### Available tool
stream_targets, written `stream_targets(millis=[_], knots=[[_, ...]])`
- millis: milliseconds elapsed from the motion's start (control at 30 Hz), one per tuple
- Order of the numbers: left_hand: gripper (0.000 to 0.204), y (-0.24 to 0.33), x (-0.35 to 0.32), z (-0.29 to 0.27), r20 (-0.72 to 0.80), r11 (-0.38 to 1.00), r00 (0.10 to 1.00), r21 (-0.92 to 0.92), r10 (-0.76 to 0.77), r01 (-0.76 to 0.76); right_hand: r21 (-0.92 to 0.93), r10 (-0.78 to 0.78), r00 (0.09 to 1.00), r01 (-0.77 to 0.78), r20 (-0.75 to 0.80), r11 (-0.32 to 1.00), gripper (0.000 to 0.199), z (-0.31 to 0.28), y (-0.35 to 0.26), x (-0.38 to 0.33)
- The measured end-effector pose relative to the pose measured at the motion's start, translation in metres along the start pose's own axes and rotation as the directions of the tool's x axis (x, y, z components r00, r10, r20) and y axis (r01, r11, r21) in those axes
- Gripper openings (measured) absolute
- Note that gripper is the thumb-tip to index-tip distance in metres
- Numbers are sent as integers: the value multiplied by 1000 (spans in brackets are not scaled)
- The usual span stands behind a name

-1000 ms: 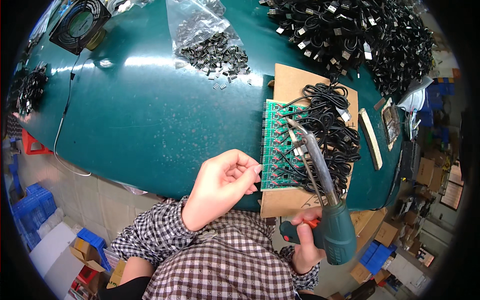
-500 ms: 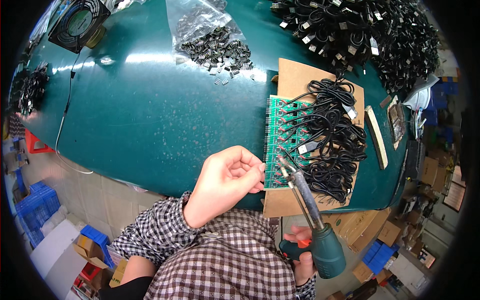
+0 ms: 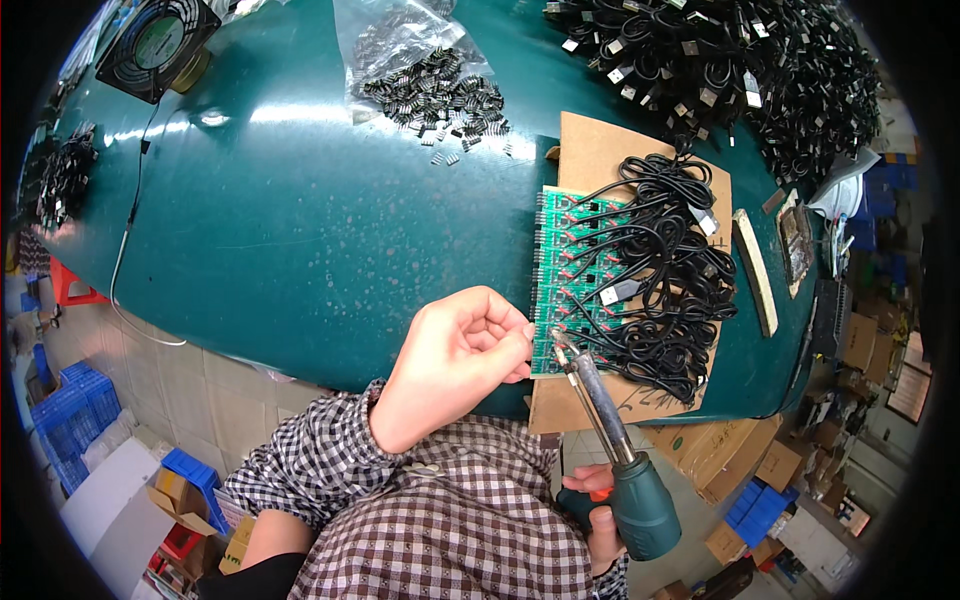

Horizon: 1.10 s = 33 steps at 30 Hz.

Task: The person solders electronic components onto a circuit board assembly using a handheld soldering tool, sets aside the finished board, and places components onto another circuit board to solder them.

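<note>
Closer to the counter's near edge than a second ago, the metal tip of the dark green pistol-shaped soldering iron [image 3: 645,505] has moved down the green rectangular circuit board [image 3: 550,290] to its near end. The right hand [image 3: 603,545] grips the iron's handle, beyond the counter's near edge; contact between tip and board cannot be told. The left hand [image 3: 435,365] has thumb and forefinger pinched narrow at the board's left side; whether they hold anything is unclear. The board lies on a brown cardboard sheet [image 3: 590,145] at the near edge of the dark green counter [image 3: 250,230], toward its right end, with coiled black cables [image 3: 665,260] beside it.
</note>
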<state>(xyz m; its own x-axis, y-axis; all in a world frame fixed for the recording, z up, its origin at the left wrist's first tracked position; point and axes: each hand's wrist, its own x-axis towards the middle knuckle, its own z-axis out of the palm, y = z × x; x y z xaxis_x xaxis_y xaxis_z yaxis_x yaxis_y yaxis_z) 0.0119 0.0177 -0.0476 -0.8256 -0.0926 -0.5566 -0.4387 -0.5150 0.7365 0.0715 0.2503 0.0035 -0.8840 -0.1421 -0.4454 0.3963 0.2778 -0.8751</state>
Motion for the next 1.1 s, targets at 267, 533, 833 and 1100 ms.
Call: stream_targets(millis=[267,533,833,1100], knots=[[11,0,0,0,6,1000,1000,2,-3,3,57,-38,999,36,30,998,44,2,1,1],[11,0,-1,1,-11,1000,1000,-1,-12,12,61,-53,998,50,44,997,42,2,3,2],[10,-1,0,1,-17,1000,1000,-1,-11,11,79,-54,998,52,19,996,43,2,5,3],[10,-1,0,1,-19,1000,1000,0,-10,10,73,-73,997,70,36,995,37,3,4,4]])
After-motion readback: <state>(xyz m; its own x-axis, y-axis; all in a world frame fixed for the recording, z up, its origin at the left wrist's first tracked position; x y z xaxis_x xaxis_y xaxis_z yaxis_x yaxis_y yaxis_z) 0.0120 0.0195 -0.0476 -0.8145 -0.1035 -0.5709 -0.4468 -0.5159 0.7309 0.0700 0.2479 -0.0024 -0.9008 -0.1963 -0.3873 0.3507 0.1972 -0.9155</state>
